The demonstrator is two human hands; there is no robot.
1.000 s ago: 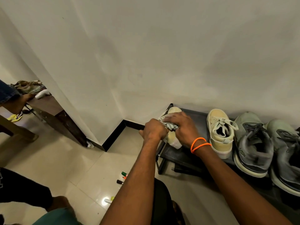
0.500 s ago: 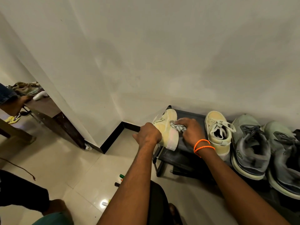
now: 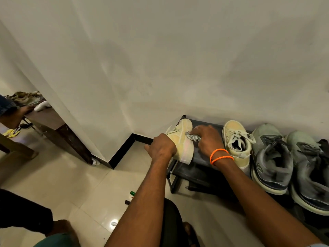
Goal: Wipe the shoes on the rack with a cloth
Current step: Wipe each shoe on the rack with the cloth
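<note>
A pale yellow sneaker (image 3: 184, 139) is tipped on its side at the left end of the black shoe rack (image 3: 201, 164). My left hand (image 3: 161, 147) grips its left side and holds it up. My right hand (image 3: 207, 139), with orange bands on the wrist, pinches a small grey striped cloth (image 3: 193, 137) against the shoe's right side. Its matching yellow sneaker (image 3: 236, 141) stands upright to the right, followed by two grey sneakers (image 3: 272, 157) (image 3: 309, 168).
The white wall rises right behind the rack, with a black skirting corner (image 3: 128, 147) to the left. Small markers (image 3: 130, 196) lie on the tiled floor. A dark wooden bench (image 3: 53, 125) and another person's foot (image 3: 16, 116) are at far left.
The yellow shoe has been tipped from under both hands onto its side. My right hand with the cloth slid from the shoe's top to its right flank.
</note>
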